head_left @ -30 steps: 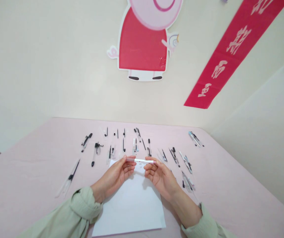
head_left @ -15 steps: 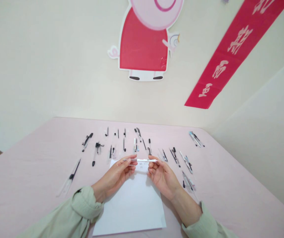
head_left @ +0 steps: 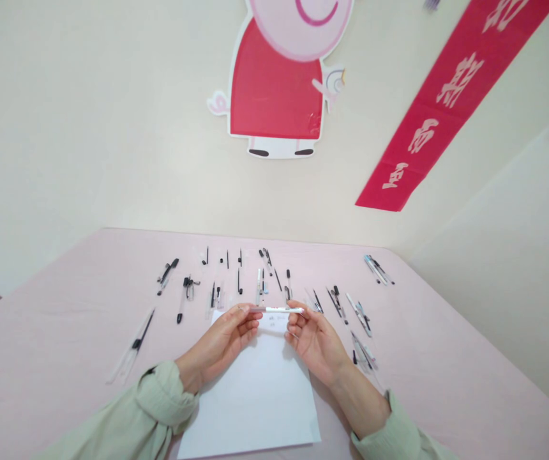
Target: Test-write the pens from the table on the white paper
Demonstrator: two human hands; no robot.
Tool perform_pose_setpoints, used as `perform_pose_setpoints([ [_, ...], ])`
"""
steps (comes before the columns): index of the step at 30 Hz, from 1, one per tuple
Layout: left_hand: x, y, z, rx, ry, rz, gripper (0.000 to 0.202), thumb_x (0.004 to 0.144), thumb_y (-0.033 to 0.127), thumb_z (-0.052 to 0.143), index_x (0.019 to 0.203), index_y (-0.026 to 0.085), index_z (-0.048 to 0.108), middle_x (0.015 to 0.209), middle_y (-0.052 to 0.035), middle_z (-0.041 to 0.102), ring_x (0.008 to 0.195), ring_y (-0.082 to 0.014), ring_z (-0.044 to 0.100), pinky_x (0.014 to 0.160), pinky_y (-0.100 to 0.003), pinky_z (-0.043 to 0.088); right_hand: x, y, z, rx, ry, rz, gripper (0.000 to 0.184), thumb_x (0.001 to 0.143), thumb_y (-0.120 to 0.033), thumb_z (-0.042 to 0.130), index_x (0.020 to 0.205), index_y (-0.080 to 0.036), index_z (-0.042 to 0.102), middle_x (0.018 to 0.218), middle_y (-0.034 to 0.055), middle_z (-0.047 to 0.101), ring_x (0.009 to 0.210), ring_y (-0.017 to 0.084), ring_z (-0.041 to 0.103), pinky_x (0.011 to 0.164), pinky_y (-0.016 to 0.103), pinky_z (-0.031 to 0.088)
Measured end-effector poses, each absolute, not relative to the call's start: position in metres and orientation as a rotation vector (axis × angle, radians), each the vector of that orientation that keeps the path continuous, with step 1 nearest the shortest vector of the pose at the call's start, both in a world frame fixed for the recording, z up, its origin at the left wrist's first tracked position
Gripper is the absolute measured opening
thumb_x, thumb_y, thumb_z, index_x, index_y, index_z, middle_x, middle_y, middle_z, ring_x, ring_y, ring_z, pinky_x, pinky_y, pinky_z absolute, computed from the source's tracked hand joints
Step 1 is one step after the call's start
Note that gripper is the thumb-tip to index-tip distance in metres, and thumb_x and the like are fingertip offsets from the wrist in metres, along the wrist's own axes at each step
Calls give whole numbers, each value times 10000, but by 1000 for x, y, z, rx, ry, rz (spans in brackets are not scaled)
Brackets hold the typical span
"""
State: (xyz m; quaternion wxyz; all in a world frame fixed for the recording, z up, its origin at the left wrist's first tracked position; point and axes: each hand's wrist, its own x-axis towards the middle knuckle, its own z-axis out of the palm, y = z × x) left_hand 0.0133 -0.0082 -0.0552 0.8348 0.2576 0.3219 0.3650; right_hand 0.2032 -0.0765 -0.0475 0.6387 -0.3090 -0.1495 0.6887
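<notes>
Both my hands hold one white pen [head_left: 277, 310] level above a white sheet of paper [head_left: 255, 396]. My left hand [head_left: 224, 342] pinches the pen's left end with curled fingers. My right hand [head_left: 315, 342] pinches its right end, thumb on top. The sheet lies on a pink table [head_left: 54, 358] in front of me. Pale green sleeves cover both my forearms.
Several pens and loose pen parts [head_left: 260, 278] lie in a row across the table beyond my hands, with more at the right [head_left: 363, 348] and far right [head_left: 377, 268]. One long clear pen [head_left: 133, 348] lies at the left. A cream wall with a cartoon cut-out and red banner stands behind.
The hands have drawn slightly closer together on the pen. The pen stays level above the paper's far edge.
</notes>
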Motion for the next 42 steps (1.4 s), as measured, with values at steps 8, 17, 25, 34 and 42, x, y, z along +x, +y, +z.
perform_pose_setpoints([
  [8,15,-11,-55,748,620,744,162,794,214,736,936,163,679,945,-49,693,762,-93,596,754,-209,489,197,-79,-45,-750,-476,1509,362,800,-404,710,1059,-154,667,772,14,643,670,118,564,667,243,471],
  [17,15,-11,-58,752,623,745,205,785,189,734,983,168,684,957,-52,691,760,-97,596,788,-236,470,201,-76,-46,-727,-372,1573,382,818,-482,660,1003,-149,685,757,26,668,642,118,576,655,255,467],
  [25,15,-9,-61,690,627,762,135,841,191,682,967,163,641,907,-49,685,763,-96,608,778,-219,492,202,-77,-47,-714,-390,1573,360,804,-461,689,997,-157,689,759,9,670,632,101,577,641,232,480],
  [34,15,-10,-59,723,594,759,174,805,244,734,884,174,596,814,0,651,695,-60,580,708,-162,487,203,-75,-49,-683,-407,1580,390,850,-481,638,1070,-160,667,771,27,705,591,105,601,623,231,497],
  [42,15,-11,-59,735,610,765,207,776,263,762,869,173,601,817,4,656,701,-60,578,711,-159,486,204,-76,-49,-679,-382,1571,297,894,-426,604,1017,-165,671,802,58,739,633,124,659,645,240,538],
])
